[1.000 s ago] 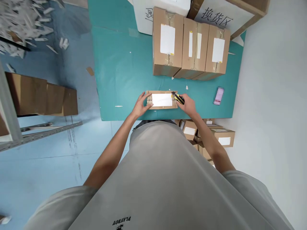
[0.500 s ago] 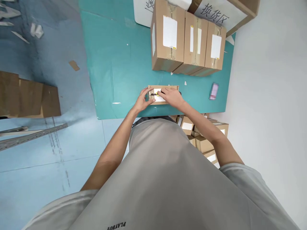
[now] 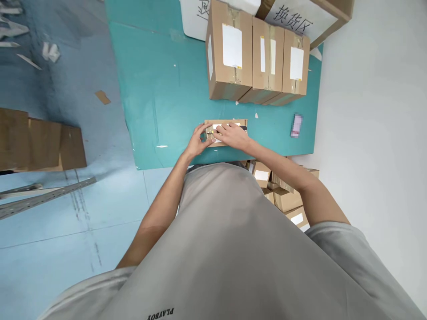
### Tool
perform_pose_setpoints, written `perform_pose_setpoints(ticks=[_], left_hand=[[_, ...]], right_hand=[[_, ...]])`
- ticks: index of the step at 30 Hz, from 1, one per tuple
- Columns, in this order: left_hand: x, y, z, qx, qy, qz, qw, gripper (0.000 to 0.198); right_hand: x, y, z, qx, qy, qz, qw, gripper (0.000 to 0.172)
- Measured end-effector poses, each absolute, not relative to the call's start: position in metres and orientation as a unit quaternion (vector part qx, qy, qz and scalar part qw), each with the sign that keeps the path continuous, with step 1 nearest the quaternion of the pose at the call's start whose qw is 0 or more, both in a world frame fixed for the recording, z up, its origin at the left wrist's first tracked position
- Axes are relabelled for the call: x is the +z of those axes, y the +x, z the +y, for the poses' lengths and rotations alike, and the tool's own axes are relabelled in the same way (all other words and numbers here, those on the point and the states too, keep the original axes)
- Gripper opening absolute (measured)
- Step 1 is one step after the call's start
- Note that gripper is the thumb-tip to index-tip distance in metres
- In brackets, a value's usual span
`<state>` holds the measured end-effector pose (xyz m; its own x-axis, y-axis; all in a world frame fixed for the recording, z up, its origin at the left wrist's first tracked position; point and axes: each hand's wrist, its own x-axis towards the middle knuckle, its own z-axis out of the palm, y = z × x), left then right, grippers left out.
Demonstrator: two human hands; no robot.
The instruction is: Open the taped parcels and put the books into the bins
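A small cardboard box [image 3: 218, 139] with a white label and clear tape lies near the front edge of the green table. My left hand [image 3: 196, 141] grips its left end, thumb on the near side and fingers on the far side. Over the box, my right hand [image 3: 234, 136] is closed around a utility knife [image 3: 244, 128]. The knife's black handle sticks out to the right, and its yellow part and tip point left at the taped end. My fingers hide most of the knife, and whether the blade is in the tape I cannot tell.
Three taped cartons [image 3: 230, 53] stand at the back of the green table [image 3: 156, 89], before a lettered bin [image 3: 293, 18]. A blurred pinkish object [image 3: 296, 126] lies at right. More boxes [image 3: 287, 199] are stacked below the table's edge; cartons [image 3: 43, 142] stand on the left floor.
My right hand has shifted slightly left along the box with the knife. My left hand keeps its grip on the box end. The whole view has turned a little.
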<state>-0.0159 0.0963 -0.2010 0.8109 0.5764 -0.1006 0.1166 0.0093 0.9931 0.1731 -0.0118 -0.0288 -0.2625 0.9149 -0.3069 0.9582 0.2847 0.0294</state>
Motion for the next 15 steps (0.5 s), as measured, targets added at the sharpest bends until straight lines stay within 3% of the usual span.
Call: perform_pose_setpoints(ticks=[7,15], left_hand=[[-0.201,-0.017,0.096,0.161,0.668,0.289,0.667,0.093],[-0.177,-0.017,0.084,0.166,0.63,0.345,0.676,0.089]], right_hand=[[-0.016,0.224,-0.041,-0.039,0.551,0.819,0.154,0.039],[0.003,0.299,-0.093,-0.122,0.617,0.765,0.14,0.045]])
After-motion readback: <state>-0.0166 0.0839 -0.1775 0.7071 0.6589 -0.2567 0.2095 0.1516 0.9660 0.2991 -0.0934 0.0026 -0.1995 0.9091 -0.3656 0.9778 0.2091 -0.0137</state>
